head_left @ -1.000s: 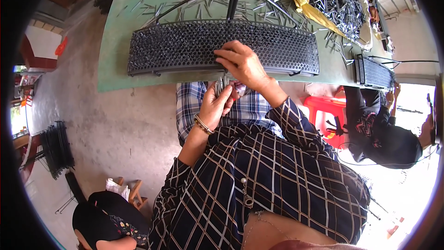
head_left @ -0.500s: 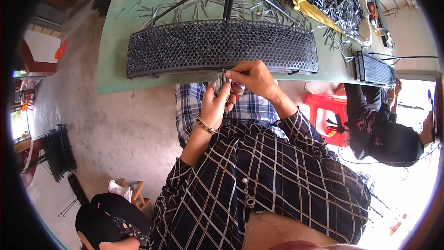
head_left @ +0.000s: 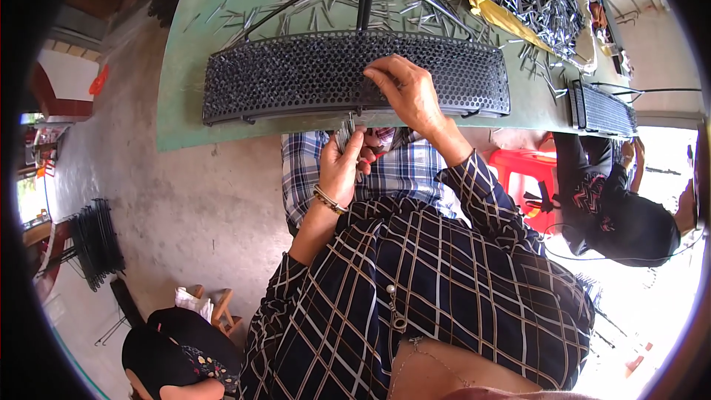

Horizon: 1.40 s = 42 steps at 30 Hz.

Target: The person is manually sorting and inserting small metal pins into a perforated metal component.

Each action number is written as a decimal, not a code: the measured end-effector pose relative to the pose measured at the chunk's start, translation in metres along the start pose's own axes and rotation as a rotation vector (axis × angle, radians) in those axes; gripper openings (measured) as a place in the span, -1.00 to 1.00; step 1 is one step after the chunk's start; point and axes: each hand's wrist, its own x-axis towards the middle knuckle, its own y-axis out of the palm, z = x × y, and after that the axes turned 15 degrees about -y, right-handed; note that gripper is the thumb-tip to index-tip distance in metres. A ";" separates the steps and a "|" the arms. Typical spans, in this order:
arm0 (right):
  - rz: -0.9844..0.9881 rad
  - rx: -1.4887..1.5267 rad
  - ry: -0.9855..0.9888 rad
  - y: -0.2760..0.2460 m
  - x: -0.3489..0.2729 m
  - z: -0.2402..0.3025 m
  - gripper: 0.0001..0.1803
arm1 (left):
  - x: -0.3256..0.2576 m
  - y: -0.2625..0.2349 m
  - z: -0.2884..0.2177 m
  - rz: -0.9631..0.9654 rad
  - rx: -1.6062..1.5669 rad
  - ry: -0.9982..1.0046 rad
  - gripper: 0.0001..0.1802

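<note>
A long black perforated panel (head_left: 459, 78) lies along the near edge of the green table. Dark bits fill many holes on its left; those on its right look more open. My right hand (head_left: 416, 100) is over the panel's middle, thumb and forefinger pinched together at the holes. Whatever is between those fingertips is too small to make out. Just below the panel's near edge, my left hand (head_left: 341, 170) is closed around a bundle of thin grey metal strips (head_left: 346, 132), their ends pointing up toward the panel.
Loose strips (head_left: 318, 0) lie scattered over the green table (head_left: 181, 81). A big heap of them (head_left: 526, 0) sits on yellow-edged sheeting at the far right. Another perforated panel (head_left: 601, 110) is near a co-worker (head_left: 622, 215). A red stool (head_left: 527, 170) stands at right; another person (head_left: 181, 348) is at lower left.
My right hand has moved up and away from the strip bundle, onto the panel's middle. My left hand stays below the panel's edge with the bundle.
</note>
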 end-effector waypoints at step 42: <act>-0.111 -0.010 0.019 0.012 -0.017 -0.002 -0.88 | -0.001 -0.002 0.004 0.006 0.017 -0.075 -0.80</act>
